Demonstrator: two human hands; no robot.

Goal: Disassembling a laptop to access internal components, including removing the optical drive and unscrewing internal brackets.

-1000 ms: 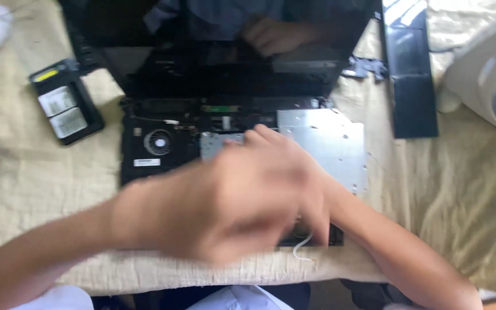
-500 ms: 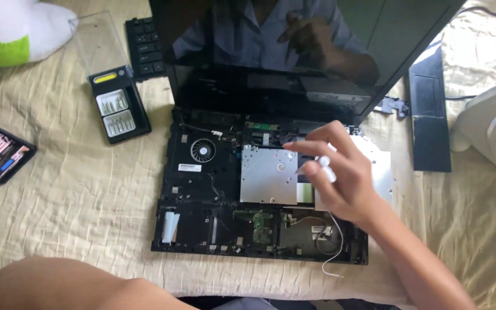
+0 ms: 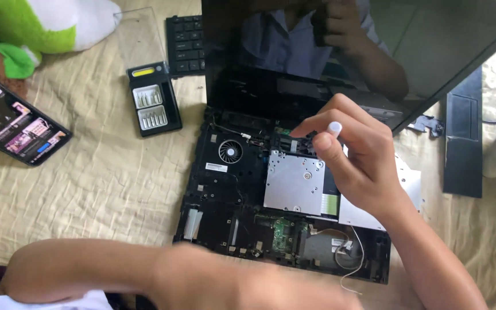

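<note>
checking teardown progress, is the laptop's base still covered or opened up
Opened up: the laptop base shows its bare fan, a silver drive and a green board; the detached keyboard lies on the cloth.

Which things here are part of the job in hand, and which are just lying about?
In hand:
- opened laptop
- screwdriver held in right hand
- bit case
- left hand, blurred, near the front edge

Lying about:
- phone
- plush toy
- removed keyboard
- black panel
</note>
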